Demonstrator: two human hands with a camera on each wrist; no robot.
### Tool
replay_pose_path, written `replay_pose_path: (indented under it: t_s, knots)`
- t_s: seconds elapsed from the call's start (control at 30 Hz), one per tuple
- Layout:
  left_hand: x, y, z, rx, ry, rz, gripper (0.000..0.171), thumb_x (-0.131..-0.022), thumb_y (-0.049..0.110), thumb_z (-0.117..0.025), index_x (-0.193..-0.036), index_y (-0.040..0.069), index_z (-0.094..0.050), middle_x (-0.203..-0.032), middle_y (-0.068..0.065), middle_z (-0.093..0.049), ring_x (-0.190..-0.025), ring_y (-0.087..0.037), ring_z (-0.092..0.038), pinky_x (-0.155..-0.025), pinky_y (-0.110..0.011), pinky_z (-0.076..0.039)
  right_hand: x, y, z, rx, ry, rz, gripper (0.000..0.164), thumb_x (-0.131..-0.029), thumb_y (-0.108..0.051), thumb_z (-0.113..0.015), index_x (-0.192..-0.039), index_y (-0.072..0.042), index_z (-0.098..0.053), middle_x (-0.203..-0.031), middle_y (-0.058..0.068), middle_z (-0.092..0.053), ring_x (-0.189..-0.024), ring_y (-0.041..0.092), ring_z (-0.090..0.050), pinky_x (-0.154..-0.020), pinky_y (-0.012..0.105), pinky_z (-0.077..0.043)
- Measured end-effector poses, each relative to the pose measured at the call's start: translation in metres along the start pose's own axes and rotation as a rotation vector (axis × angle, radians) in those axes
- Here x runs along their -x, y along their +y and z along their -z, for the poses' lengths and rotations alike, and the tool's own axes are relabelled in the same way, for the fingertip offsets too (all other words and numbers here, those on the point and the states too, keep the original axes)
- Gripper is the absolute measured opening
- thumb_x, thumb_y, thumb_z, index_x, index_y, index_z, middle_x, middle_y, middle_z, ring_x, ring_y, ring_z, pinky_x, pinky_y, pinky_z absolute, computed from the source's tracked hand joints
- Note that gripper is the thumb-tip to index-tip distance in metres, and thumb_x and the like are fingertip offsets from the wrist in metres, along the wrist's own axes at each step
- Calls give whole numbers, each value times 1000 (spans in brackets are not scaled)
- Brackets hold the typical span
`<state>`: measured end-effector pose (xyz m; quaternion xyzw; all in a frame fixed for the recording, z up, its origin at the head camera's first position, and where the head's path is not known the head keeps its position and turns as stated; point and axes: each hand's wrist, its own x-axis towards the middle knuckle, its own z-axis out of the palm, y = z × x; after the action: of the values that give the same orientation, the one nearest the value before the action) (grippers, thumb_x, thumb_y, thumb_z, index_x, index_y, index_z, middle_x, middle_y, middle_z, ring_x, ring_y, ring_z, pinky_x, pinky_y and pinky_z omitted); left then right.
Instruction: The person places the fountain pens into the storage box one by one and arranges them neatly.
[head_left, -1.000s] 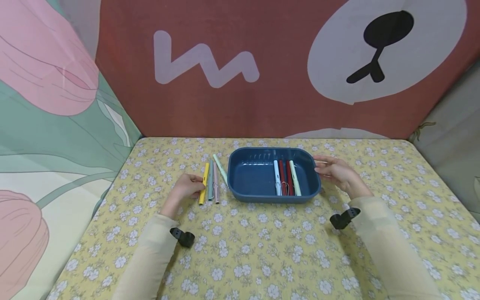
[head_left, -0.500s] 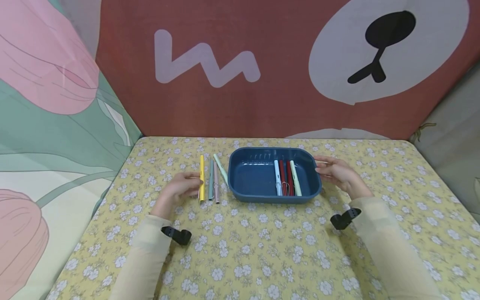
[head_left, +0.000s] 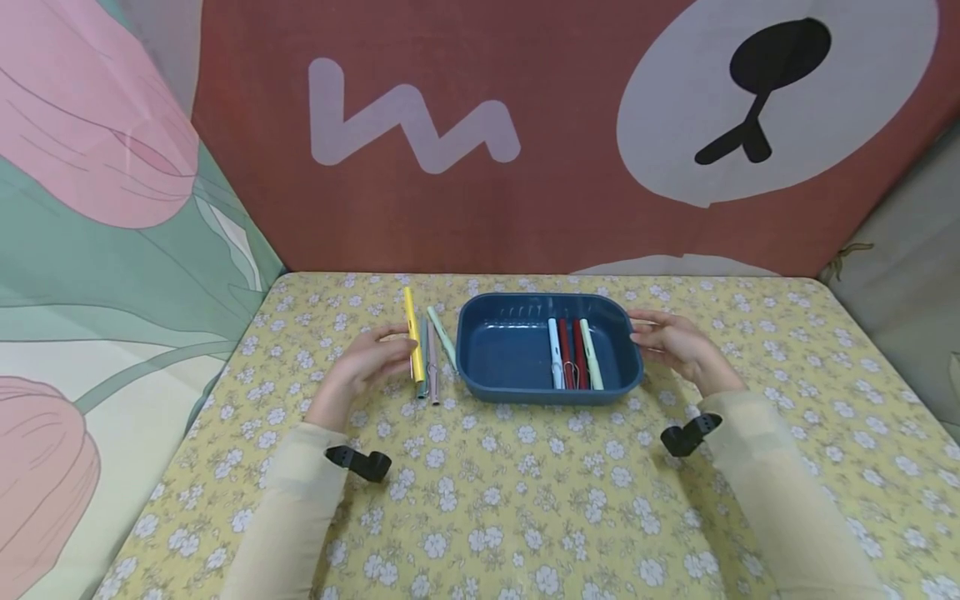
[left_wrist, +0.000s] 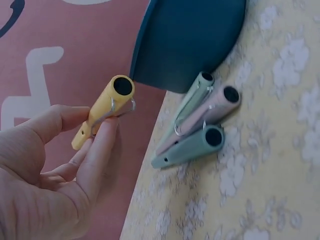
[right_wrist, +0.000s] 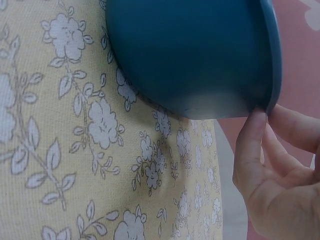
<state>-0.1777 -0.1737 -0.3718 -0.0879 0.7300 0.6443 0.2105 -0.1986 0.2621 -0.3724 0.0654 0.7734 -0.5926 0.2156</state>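
My left hand [head_left: 367,362] pinches a yellow pen [head_left: 412,329] between thumb and fingers, raised above the table. In the left wrist view the pen's dark round end and wire clip face the camera. Just right of it lie a grey-green pen [left_wrist: 185,151], a pink pen [left_wrist: 202,116] and a pale green pen [left_wrist: 191,100] that leans toward the tray. My right hand [head_left: 681,350] pinches the right rim of the blue tray [head_left: 540,395]. Inside the tray's right half, a light blue pen [head_left: 555,354], two dark red pens and a pale green pen [head_left: 591,354] lie side by side.
A yellow flowered cloth [head_left: 517,500] covers the table. Behind its far edge stands a reddish-brown printed backdrop [head_left: 450,225], with a printed fabric [head_left: 97,250] on the left side. The bare tray floor [head_left: 502,354] shows left of the pens.
My left hand has lifted the yellow pen off the table, drawn it slightly left, then brought it back right and farther away. My right hand stays at the tray's rim.
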Motion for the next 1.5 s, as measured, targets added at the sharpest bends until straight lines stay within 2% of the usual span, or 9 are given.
replay_pose_path:
  t_s: [0.13, 0.37, 0.57, 0.8, 1.0, 1.17, 1.27, 1.4, 1.5]
  knots:
    - [1, 4, -5, -11, 8, -21, 58, -95, 13, -55, -148, 8, -32, -119, -10, -58, -87, -6, -66, -87, -21, -58, 0, -1, 0, -2, 1, -3, 61, -99, -10, -51, -153, -8, -22, -118, -7, -52, -87, -8, -61, -80, 11, -54]
    - [-1, 8, -17, 30, 20, -41, 55, -95, 15, -56, -146, 7, -36, -117, -8, -57, -84, -3, -63, -80, -20, -59, 0, -1, 0, -20, 4, -8, 61, -98, -9, -51, -152, -7, -24, -95, -21, -57, -85, -7, -61, -79, 11, -54]
    - [-1, 14, -29, 25, -5, -64, 55, -95, 16, -56, -145, 8, -36, -125, -13, -56, -88, -5, -63, -79, -19, -58, 0, 0, 1, -19, 1, 1, 61, -98, -9, -51, -152, -6, -23, -93, -22, -58, -85, -7, -62, -79, 12, -55]
    - [-1, 19, -41, 36, -41, -60, 52, -94, 16, -57, -143, 11, -39, -134, -19, -56, -83, -2, -65, -74, -17, -58, 0, 0, 1, -20, -4, 0, 62, -98, -9, -51, -152, -6, -23, -91, -24, -59, -84, -7, -62, -79, 13, -55]
    - [-1, 21, -49, 44, -78, -77, 55, -95, 15, -58, -145, 9, -36, -140, -20, -52, -90, -4, -66, -81, -21, -59, 0, 0, 1, -22, -8, 7, 61, -98, -8, -51, -152, -5, -22, -92, -22, -59, -84, -7, -62, -79, 13, -55]
    - [-4, 23, -56, 47, -94, -93, 56, -93, 10, -59, -145, 10, -38, -140, -21, -51, -100, -14, -67, -87, -25, -59, 0, 0, 1, -19, -11, 9, 61, -98, -8, -50, -152, -6, -22, -93, -23, -59, -85, -8, -62, -80, 13, -55]
    - [-5, 25, -60, 57, -115, -100, 56, -93, 8, -58, -145, 9, -38, -141, -23, -49, -97, -13, -67, -86, -25, -59, 0, 1, 1, -23, -14, 10, 61, -98, -8, -50, -152, -6, -22, -93, -23, -59, -85, -7, -62, -80, 13, -55]
    - [-5, 27, -66, 72, -133, -100, 55, -94, 6, -56, -145, 8, -37, -140, -25, -49, -86, -6, -66, -84, -25, -59, 0, 1, 1, -28, -17, 5, 62, -98, -8, -50, -152, -5, -21, -92, -23, -60, -84, -7, -62, -79, 12, -55]
    - [-5, 28, -71, 79, -127, -95, 55, -93, 6, -57, -145, 8, -37, -137, -26, -51, -86, -8, -66, -87, -27, -59, -1, 0, 2, -33, -22, 4, 63, -98, -9, -51, -153, -5, -20, -91, -23, -59, -84, -7, -62, -78, 12, -55]
